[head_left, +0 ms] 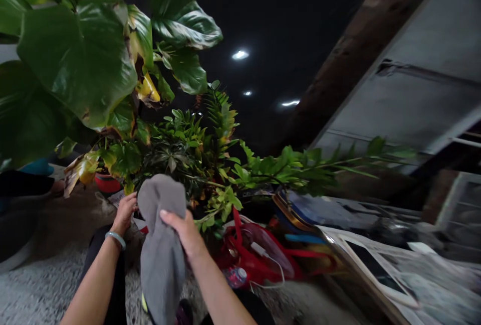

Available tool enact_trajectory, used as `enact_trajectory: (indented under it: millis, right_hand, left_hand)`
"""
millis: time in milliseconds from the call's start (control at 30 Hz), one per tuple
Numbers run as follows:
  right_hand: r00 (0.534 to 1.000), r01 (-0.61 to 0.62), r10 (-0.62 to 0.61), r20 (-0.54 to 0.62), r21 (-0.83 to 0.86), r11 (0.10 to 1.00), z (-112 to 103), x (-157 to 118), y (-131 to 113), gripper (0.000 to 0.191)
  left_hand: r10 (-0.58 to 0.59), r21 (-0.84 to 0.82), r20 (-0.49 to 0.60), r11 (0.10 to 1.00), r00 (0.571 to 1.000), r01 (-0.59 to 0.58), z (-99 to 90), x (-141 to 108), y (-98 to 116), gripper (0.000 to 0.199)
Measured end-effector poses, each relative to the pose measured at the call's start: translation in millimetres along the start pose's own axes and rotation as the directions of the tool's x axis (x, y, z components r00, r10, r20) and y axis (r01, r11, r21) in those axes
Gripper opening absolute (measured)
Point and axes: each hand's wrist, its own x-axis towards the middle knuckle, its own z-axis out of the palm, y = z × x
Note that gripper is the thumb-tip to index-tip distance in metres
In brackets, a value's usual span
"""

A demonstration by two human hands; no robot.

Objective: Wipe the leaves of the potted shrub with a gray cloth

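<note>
A grey cloth (pixel 161 250) hangs long and limp in front of me, its rounded top end folded over. My right hand (pixel 188 232) grips it near the upper part, thumb pressed across the front. To the left of the cloth is my left hand (pixel 126 212), with a pale bracelet (pixel 115 238) on the wrist. Its fingers are bent, and their tips lie beside the cloth's edge, partly hidden. What they hold, if anything, I cannot make out.
Large-leaved plant (pixel 78 59) fills the upper left; lower green plants (pixel 203 149) stand ahead. A red bag (pixel 259 250) with a white cable sits on the right. Beyond it, a white-framed tablet-like object (pixel 376 267) lies on a cluttered surface. A red pot (pixel 107 183) stands left.
</note>
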Motion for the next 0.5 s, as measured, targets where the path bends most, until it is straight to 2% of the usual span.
enact_trajectory:
  millis: [100,167,233,300,367,433,500]
  right_hand:
    - [0.977,0.186,-0.176,-0.119,0.082,0.979,2,18,-46,0.043]
    - [0.972,0.179,-0.148,-0.180,0.168,0.970,0,35,-59,0.038]
    - [0.985,0.005,0.036,-0.169,0.237,0.972,-4,42,-49,0.032]
    - [0.962,-0.211,0.246,-0.116,0.249,0.945,-11,35,-25,0.030]
    - [0.943,-0.300,0.324,-0.078,0.229,0.926,-18,19,-5,0.033]
    - [0.968,-0.220,0.240,-0.078,0.211,0.953,-21,2,-5,0.038]
    - [0.991,-0.014,0.037,-0.126,0.176,0.984,-21,-3,-26,0.042]
  left_hand:
    - [0.006,-0.008,0.017,1.000,1.000,-0.006,4.1,-1,0,0.035]
    - [-0.002,-0.010,0.003,1.000,1.000,0.002,6.7,-3,0,0.034]
    - [-0.006,-0.014,-0.011,1.000,1.000,0.006,7.7,-4,0,0.034]
    - [-0.012,-0.018,-0.018,1.000,1.000,0.011,6.9,-4,0,0.037]
    - [-0.013,-0.017,-0.012,1.000,1.000,0.013,4.9,-5,1,0.040]
    - [-0.007,-0.010,0.003,1.000,1.000,0.007,3.4,-6,3,0.042]
    - [0.004,-0.003,0.016,1.000,1.000,-0.004,3.5,-7,4,0.042]
